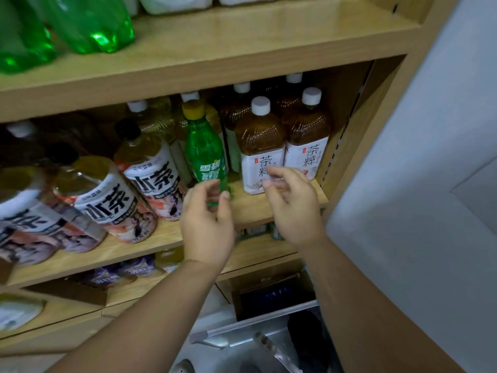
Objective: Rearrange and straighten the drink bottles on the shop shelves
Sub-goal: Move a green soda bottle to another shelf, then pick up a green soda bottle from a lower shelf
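Observation:
A small green soda bottle with a yellow cap (203,149) stands upright on the middle wooden shelf (250,205). My left hand (207,224) hovers just in front of its base, fingers curled apart, holding nothing. Right of it stand brown tea bottles with white caps and white labels (259,141), in rows reaching to the back. My right hand (291,203) floats open in front of the nearest tea bottle's label. To the left, several yellow tea bottles with black-and-white labels (150,170) lean in the wide-angle view.
Large green bottles (88,25) sit on the upper shelf (242,49). The shelf's side panel (357,125) and a grey wall (430,184) close off the right. A lower shelf holds purple packs (118,273). Below are a dark box and metal parts (269,319).

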